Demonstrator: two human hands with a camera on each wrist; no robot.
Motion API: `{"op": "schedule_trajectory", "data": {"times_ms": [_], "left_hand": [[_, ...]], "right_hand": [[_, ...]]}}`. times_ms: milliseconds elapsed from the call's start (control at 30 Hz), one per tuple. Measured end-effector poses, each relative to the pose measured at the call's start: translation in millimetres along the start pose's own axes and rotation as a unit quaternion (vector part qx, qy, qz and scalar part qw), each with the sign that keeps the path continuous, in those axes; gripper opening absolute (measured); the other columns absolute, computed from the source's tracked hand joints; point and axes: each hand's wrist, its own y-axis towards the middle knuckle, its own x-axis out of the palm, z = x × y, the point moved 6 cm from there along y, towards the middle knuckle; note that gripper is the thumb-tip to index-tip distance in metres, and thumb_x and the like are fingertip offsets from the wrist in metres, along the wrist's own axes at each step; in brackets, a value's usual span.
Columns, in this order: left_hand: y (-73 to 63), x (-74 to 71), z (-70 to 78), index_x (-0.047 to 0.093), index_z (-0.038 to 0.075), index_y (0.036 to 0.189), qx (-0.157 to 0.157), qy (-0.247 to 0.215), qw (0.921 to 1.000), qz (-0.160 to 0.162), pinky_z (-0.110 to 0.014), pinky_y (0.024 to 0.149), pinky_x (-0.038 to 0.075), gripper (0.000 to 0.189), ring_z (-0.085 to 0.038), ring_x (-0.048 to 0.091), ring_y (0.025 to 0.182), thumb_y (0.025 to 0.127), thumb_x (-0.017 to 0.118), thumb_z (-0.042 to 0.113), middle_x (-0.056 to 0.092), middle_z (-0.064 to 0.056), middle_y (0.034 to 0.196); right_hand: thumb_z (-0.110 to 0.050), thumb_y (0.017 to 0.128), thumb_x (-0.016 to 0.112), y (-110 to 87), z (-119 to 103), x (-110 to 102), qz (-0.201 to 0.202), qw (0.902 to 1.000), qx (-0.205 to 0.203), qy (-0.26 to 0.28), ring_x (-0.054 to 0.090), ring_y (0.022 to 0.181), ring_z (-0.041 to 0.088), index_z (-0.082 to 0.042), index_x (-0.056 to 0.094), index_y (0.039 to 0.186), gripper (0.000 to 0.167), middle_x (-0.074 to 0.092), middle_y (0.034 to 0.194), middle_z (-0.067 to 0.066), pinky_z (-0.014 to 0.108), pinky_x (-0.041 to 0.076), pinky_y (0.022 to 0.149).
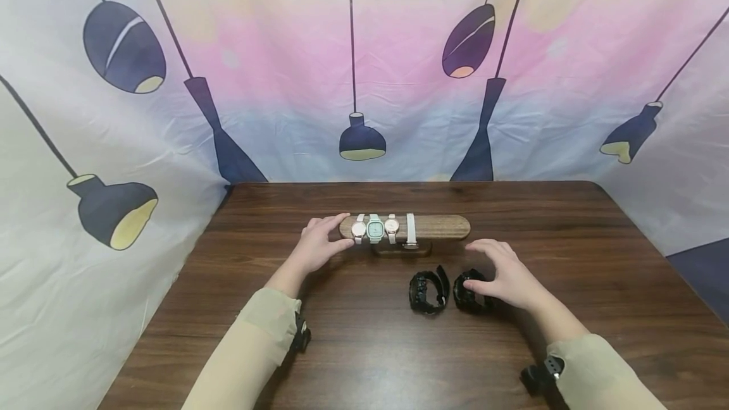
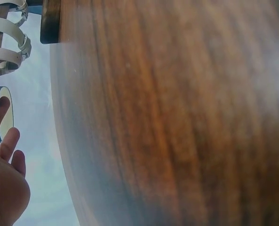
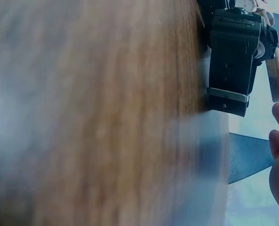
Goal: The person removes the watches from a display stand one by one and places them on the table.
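Observation:
A wooden watch stand (image 1: 447, 226) carries a row of watches: a white-strapped one (image 1: 358, 230), a mint green square one (image 1: 375, 229), another pale one (image 1: 392, 226) and a white strap (image 1: 411, 228) with its face turned down. My left hand (image 1: 314, 247) holds the stand's left end between thumb and fingers. Two black watches stand on the table in front, the left one (image 1: 421, 293) and the right one (image 1: 466, 293). Over the right one hovers my right hand (image 1: 507, 274), fingers spread and thumb overlapping the watch. In the right wrist view, a black watch strap (image 3: 233, 61) stands apart from the fingers.
The brown wooden table (image 1: 353, 359) reaches back to a fabric backdrop (image 1: 307, 68) printed with hanging lamps. Dark camera devices sit at my left cuff (image 1: 301, 333) and right cuff (image 1: 541, 377).

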Motion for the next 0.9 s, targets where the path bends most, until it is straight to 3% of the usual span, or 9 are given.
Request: {"op": "schedule_trajectory", "data": {"times_ms": [200, 500, 900], "left_hand": [[0.6, 0.5, -1.4, 0.045, 0.019, 0.141, 0.000, 0.002, 1.0000, 0.001, -0.052, 0.100, 0.024, 0.063, -0.031, 0.038, 0.121, 0.086, 0.065, 0.041, 0.046, -0.011, 0.140], [0.7, 0.6, -2.1, 0.045, 0.019, 0.141, 0.000, 0.008, 0.9999, 0.006, -0.052, 0.100, 0.024, 0.063, -0.031, 0.038, 0.121, 0.085, 0.066, 0.041, 0.046, -0.011, 0.140], [0.0, 0.3, -0.4, 0.045, 0.019, 0.141, 0.001, 0.005, 1.0000, 0.002, -0.052, 0.101, 0.024, 0.063, -0.031, 0.037, 0.122, 0.086, 0.065, 0.041, 0.046, -0.011, 0.140]], "right_hand": [[-0.026, 0.073, 0.081, 6.7, -2, -3, 0.018, 0.9998, -0.009, -0.004, 0.039, 0.113, 0.031, -0.005, 0.053, 0.125, 0.063, 0.050, 0.127, 0.010, 0.053, 0.034, 0.087], [-0.026, 0.072, 0.081, 25.0, -6, -6, 0.032, 0.9993, -0.017, -0.010, 0.037, 0.118, 0.036, -0.007, 0.051, 0.129, 0.067, 0.048, 0.132, 0.013, 0.056, 0.026, 0.092], [-0.032, 0.074, 0.079, 45.3, -7, -2, 0.002, 0.9999, 0.012, -0.009, 0.031, 0.124, 0.038, -0.009, 0.049, 0.132, 0.069, 0.045, 0.136, 0.012, 0.062, 0.020, 0.094]]}}
